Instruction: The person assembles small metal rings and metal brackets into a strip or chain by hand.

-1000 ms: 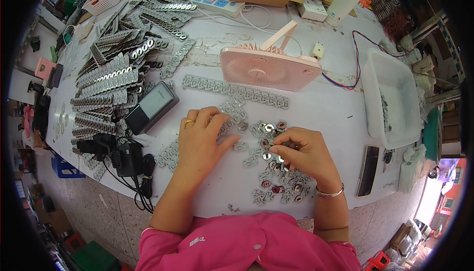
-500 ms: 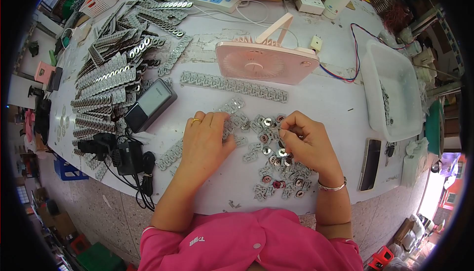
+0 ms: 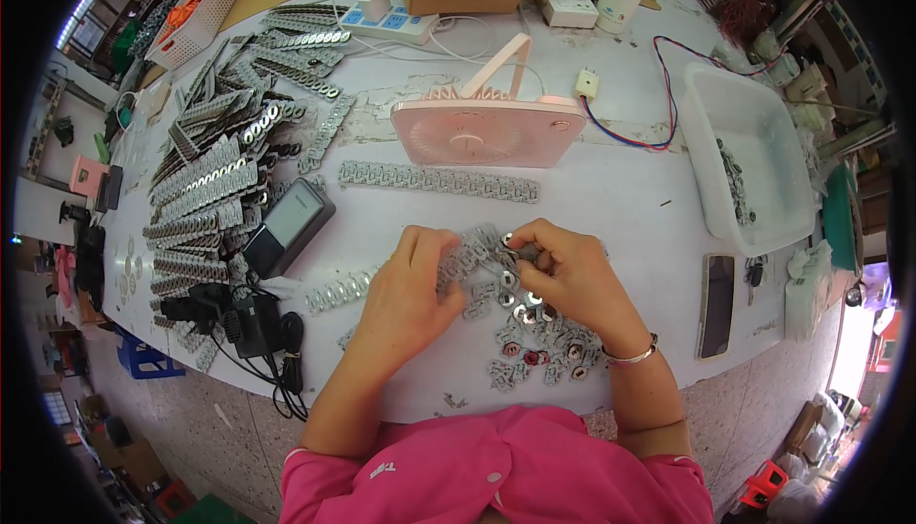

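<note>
My left hand (image 3: 412, 281) is closed around a short strip of linked grey metal pieces (image 3: 468, 255), which slants up to the right from its fingers. Close by, my right hand (image 3: 572, 276) pinches a small round silver part (image 3: 508, 239) at the strip's right end; whether the two touch I cannot tell. Below the right hand lies a loose pile of small grey and silver parts (image 3: 553, 347), some with reddish centres. Another strip (image 3: 339, 292) lies left of my left hand, partly under it. A long finished-looking strip (image 3: 439, 182) stretches across the table farther off.
A large heap of strips (image 3: 205, 176) covers the left, beside a black-and-grey power bank (image 3: 290, 227) and black adapters (image 3: 250, 322). A pink fan (image 3: 487, 131) stands ahead. To the right are a white bin (image 3: 697, 157) and a phone (image 3: 716, 306). Cables cross the far table.
My right hand has moved left and slightly up from the loose pile to the strip's end, bringing a small round part. The left hand still holds the strip. The whole view has shifted slightly.
</note>
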